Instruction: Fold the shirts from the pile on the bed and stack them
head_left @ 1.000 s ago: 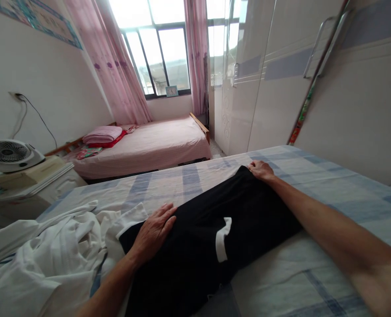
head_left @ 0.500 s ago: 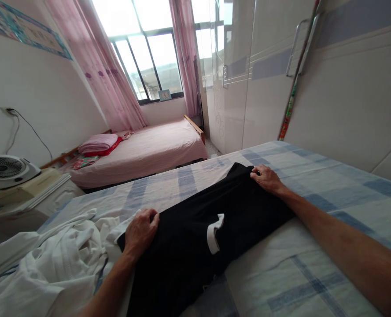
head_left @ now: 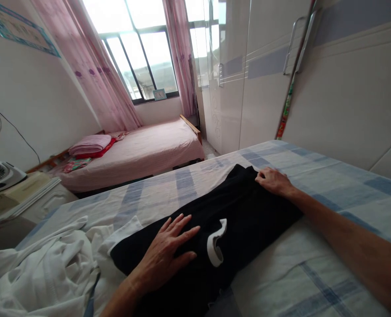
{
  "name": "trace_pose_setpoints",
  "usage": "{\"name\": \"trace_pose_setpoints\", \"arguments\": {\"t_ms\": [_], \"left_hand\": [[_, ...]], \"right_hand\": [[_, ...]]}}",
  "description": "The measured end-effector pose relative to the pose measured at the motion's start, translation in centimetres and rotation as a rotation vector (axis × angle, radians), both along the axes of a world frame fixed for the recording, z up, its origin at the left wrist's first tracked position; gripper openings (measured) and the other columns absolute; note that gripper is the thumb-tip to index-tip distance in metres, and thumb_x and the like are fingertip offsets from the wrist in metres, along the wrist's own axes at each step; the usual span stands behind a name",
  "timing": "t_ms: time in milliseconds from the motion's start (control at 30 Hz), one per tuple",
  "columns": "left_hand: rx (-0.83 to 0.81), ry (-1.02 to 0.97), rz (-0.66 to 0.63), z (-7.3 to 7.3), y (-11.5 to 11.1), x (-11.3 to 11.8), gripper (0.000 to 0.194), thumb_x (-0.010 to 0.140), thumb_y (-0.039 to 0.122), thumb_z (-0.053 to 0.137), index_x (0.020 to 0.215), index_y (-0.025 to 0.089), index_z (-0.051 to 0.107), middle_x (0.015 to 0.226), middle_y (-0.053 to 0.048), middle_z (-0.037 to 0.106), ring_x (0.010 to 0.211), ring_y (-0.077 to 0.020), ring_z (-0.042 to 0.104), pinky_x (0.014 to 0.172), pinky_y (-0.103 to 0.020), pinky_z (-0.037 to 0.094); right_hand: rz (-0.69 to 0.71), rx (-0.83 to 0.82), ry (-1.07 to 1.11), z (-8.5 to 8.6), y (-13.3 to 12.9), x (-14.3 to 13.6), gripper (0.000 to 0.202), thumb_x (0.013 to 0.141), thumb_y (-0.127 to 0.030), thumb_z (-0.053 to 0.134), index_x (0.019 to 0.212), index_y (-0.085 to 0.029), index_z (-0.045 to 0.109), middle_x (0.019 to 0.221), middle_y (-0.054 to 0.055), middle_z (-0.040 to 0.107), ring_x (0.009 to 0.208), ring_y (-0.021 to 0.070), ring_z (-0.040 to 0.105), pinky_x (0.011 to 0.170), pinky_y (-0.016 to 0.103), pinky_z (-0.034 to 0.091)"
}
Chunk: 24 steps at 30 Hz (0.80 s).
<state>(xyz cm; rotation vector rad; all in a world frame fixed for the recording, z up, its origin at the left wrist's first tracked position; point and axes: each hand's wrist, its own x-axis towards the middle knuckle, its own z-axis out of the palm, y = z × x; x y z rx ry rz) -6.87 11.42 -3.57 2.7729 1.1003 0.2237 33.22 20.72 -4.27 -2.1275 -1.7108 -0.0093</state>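
Observation:
A black garment [head_left: 241, 198] lies spread over the bed in front of me, with a curled white strip [head_left: 214, 251] showing on its middle. My left hand [head_left: 169, 246] rests flat on the cloth, fingers spread, left of the white strip. At the garment's far right end, my right hand [head_left: 274, 181] has its fingers closed on the black edge. White crumpled clothing [head_left: 53, 273] is heaped beside the garment's left end, and a pale piece of it touches the black cloth.
A blue-and-white checked sheet [head_left: 344, 198] covers the bed under the clothes. Beyond it stands a second bed with a pink sheet [head_left: 149, 149]. A fan [head_left: 0, 176] sits at the left, and a tall wardrobe [head_left: 264, 97] lines the right side.
My left hand has let go of the garment's upper left edge and moved right onto the cloth, its fingers now spread. My right hand keeps its hold, shifted slightly right.

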Motion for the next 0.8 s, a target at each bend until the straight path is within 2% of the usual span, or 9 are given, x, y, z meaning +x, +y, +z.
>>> {"name": "trace_pose_setpoints", "arguments": {"t_ms": [67,133,200,267,367,533,633,700,800], "left_hand": [[0.018,0.005,0.000,0.1,0.0,-0.2,0.055,0.088,0.054,0.047,0.140,0.042,0.035,0.153,-0.001,0.028,0.139,-0.0284,0.028,0.110,-0.057,0.027],[0.049,-0.009,0.010,0.1,-0.1,-0.3,0.054,0.089,0.054,0.047,0.140,0.040,0.037,0.153,-0.002,0.026,0.139,-0.0281,0.027,0.110,-0.056,0.027],[0.083,-0.023,0.024,0.0,-0.1,-0.3,0.051,0.090,0.051,0.045,0.139,0.038,0.039,0.154,-0.001,0.025,0.139,-0.0275,0.027,0.111,-0.055,0.027],[0.102,-0.024,0.040,-0.1,-0.1,-0.3,0.048,0.093,0.048,0.042,0.139,0.037,0.039,0.154,-0.001,0.025,0.140,-0.0268,0.026,0.111,-0.054,0.027],[0.091,0.000,0.059,-0.3,0.1,-0.1,0.053,0.093,0.048,0.040,0.144,0.034,0.031,0.154,-0.002,0.026,0.140,-0.0264,0.026,0.111,-0.053,0.028],[0.054,0.059,0.052,-0.2,0.2,0.1,0.062,0.090,0.055,0.041,0.146,0.036,0.022,0.154,-0.002,0.024,0.140,-0.0287,0.025,0.110,-0.056,0.027],[0.054,0.071,0.057,-0.3,0.2,0.1,0.064,0.089,0.058,0.041,0.146,0.038,0.021,0.154,-0.002,0.024,0.140,-0.0317,0.024,0.109,-0.058,0.028],[0.058,0.079,0.058,-0.4,0.2,0.0,0.065,0.088,0.059,0.042,0.146,0.039,0.021,0.154,-0.002,0.023,0.139,-0.0343,0.023,0.107,-0.060,0.029],[0.068,0.093,0.060,-0.4,0.2,0.0,0.066,0.087,0.061,0.043,0.146,0.040,0.021,0.155,-0.002,0.021,0.139,-0.0367,0.022,0.106,-0.061,0.029]], "right_hand": [[0.078,0.075,-0.031,0.4,0.5,0.1,0.027,0.078,-0.030,0.046,0.094,-0.021,0.066,0.112,0.010,0.063,0.104,0.0279,0.056,0.087,0.043,0.044],[0.269,0.132,-0.044,0.8,1.8,-0.1,0.034,0.080,-0.027,0.046,0.109,-0.024,0.063,0.124,0.008,0.058,0.114,0.0269,0.051,0.093,0.044,0.042],[0.458,0.076,-0.058,1.0,3.5,-0.6,0.037,0.080,-0.025,0.046,0.113,-0.027,0.063,0.130,0.005,0.055,0.121,0.0258,0.047,0.099,0.046,0.038],[0.536,-0.028,-0.061,1.0,5.2,-0.9,0.038,0.080,-0.027,0.048,0.114,-0.028,0.063,0.130,0.005,0.056,0.122,0.0257,0.047,0.100,0.046,0.037],[0.511,-0.101,-0.040,0.4,7.1,-0.9,0.038,0.076,-0.031,0.054,0.112,-0.025,0.065,0.122,0.007,0.060,0.113,0.0255,0.054,0.095,0.043,0.041],[0.456,-0.022,0.060,0.0,7.4,-0.3,0.020,0.076,-0.033,0.053,0.083,-0.021,0.068,0.102,0.006,0.066,0.100,0.0230,0.058,0.090,0.036,0.044],[0.469,-0.009,0.201,1.0,6.9,-0.1,0.032,0.085,-0.041,0.042,0.092,-0.020,0.064,0.096,0.004,0.068,0.088,0.0189,0.061,0.079,0.030,0.047],[0.374,-0.010,0.238,1.6,6.8,-0.2,0.038,0.089,-0.043,0.034,0.099,-0.018,0.061,0.091,0.004,0.068,0.079,0.0166,0.061,0.070,0.026,0.047],[0.175,-0.046,0.085,1.4,7.2,-0.6,0.029,0.086,-0.038,0.045,0.100,-0.018,0.061,0.088,0.006,0.069,0.079,0.0179,0.062,0.071,0.027,0.046]]}}
